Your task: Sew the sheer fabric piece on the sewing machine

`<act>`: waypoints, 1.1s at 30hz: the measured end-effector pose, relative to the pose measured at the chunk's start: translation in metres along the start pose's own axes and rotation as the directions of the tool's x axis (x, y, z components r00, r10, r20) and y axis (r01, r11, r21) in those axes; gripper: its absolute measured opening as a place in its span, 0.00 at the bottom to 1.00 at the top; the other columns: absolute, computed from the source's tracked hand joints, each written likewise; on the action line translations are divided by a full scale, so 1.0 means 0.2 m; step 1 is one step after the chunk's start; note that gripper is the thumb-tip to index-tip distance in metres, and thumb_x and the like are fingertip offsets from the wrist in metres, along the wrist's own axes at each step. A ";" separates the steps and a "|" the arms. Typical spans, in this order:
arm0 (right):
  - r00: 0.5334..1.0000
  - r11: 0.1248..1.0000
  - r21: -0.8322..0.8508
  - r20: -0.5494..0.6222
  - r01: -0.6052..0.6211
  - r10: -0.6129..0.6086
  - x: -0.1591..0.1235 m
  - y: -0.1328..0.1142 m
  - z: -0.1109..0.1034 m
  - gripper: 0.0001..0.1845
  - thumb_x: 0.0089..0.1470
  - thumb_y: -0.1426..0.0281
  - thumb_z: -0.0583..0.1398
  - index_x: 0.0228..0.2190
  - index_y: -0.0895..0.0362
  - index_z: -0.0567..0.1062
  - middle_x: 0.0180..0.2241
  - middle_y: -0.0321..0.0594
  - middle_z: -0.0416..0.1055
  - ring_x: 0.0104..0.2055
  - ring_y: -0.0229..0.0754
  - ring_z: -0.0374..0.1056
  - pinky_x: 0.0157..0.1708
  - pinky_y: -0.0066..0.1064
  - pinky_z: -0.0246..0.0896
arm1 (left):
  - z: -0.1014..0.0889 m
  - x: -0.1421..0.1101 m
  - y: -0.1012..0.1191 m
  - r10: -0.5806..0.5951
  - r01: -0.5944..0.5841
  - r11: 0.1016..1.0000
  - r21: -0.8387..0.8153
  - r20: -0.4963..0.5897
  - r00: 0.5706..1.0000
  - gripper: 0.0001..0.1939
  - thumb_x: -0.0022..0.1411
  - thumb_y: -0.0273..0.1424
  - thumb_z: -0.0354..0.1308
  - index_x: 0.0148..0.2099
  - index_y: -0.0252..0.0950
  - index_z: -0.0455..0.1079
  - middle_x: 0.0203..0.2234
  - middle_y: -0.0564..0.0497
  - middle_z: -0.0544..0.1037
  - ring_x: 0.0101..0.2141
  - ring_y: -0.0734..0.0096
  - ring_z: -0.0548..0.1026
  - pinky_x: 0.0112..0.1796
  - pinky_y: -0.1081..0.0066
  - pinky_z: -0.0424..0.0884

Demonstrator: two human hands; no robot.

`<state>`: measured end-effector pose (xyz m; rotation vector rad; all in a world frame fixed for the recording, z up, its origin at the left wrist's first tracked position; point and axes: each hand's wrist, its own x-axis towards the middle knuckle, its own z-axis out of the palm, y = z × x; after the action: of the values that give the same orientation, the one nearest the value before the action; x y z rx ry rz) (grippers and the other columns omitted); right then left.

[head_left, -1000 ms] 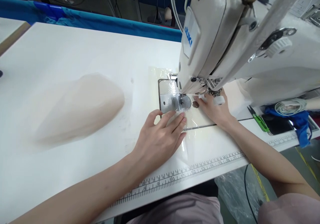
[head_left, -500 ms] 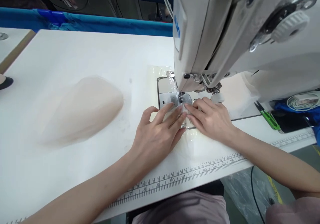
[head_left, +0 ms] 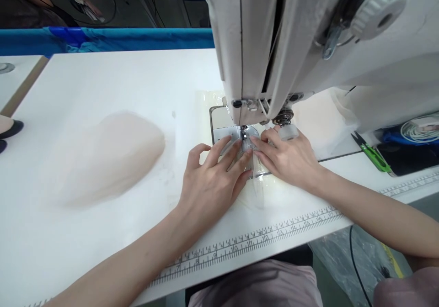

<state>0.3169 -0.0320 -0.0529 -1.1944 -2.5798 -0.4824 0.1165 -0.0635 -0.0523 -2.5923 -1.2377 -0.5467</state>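
A white sewing machine (head_left: 308, 37) fills the upper right of the head view. Its presser foot (head_left: 244, 135) stands over the metal needle plate (head_left: 222, 133). A small sheer, pale fabric piece (head_left: 255, 190) lies on the plate and the table in front of it. My left hand (head_left: 212, 179) rests flat on this piece, fingers stretched toward the foot. My right hand (head_left: 290, 158) lies flat beside it on the right, its fingertips touching the fabric just right of the foot. The two hands' fingertips nearly meet below the needle.
A heap of sheer peach fabric (head_left: 109, 154) lies on the white table (head_left: 103, 78) to the left. Green thread snips (head_left: 372, 154) and a dark tray with a coiled cable (head_left: 420, 131) sit at the right. A printed ruler (head_left: 260, 240) runs along the near edge.
My right hand has come from behind the presser foot to the front, beside my left hand. The view has shifted closer under the machine head.
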 end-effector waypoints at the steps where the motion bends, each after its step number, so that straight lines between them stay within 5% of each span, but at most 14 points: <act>1: 1.000 1.000 -0.005 0.000 -0.003 0.003 0.00 0.00 0.00 0.18 0.66 0.67 0.50 0.44 0.59 0.78 0.38 0.44 0.75 0.43 0.46 0.66 0.35 0.37 0.49 | 0.00 0.00 0.00 0.001 -0.001 1.000 0.003 0.000 1.000 0.16 0.69 0.33 0.52 0.56 0.38 0.70 0.52 0.46 0.76 0.57 0.55 0.69 0.48 0.54 0.60; 33: 1.000 0.998 0.058 0.003 -0.018 0.018 0.02 0.03 0.00 0.16 0.65 0.70 0.52 0.46 0.58 0.77 0.44 0.45 0.75 0.43 0.46 0.68 0.44 0.40 0.52 | 0.02 0.02 -0.01 -0.022 0.022 0.999 0.031 0.009 1.000 0.16 0.69 0.33 0.51 0.57 0.39 0.68 0.53 0.46 0.75 0.56 0.54 0.69 0.48 0.53 0.61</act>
<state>0.3185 -0.0264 -0.0498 -1.1987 -2.5647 -0.3990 0.1171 -0.0586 -0.0541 -2.5617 -1.2683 -0.5167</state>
